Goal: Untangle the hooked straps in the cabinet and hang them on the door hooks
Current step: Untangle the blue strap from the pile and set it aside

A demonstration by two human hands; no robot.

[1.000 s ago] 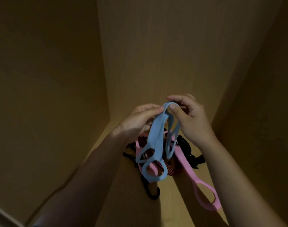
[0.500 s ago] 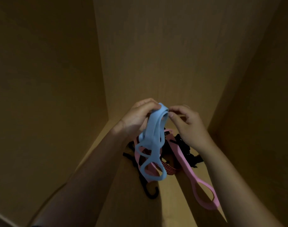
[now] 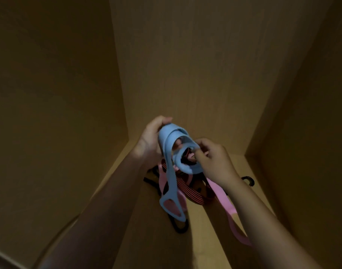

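Interior of a wooden cabinet, seen from above, with positions given relative to the blue strap [image 3: 171, 183]. Far left of it stands the left side wall [image 3: 49, 113], in shadow. The left hand [image 3: 150, 140] is at the strap's upper left, with its fingers curled over the folded top of the strap and gripping it. The blue strap is held up above the cabinet floor [image 3: 156, 245]. Its upper part forms an open loop, and one long band hangs down to a cut-out end. Directly below that end, a black hook [image 3: 180, 228] lies on the floor. Behind and just right of the hanging band lies a red-and-black striped cord [image 3: 189, 195], tangled with other dark pieces that are too dim to tell apart. The right hand [image 3: 214, 162] is at the strap's right, its thumb and fingers pinching the rim of the open loop. A pink strap [image 3: 222, 197] runs from under the blue strap down to the lower right, partly hidden by the right forearm. Farther right, a second black hook [image 3: 248, 180] rests on the floor beside the right side wall [image 3: 312, 133].
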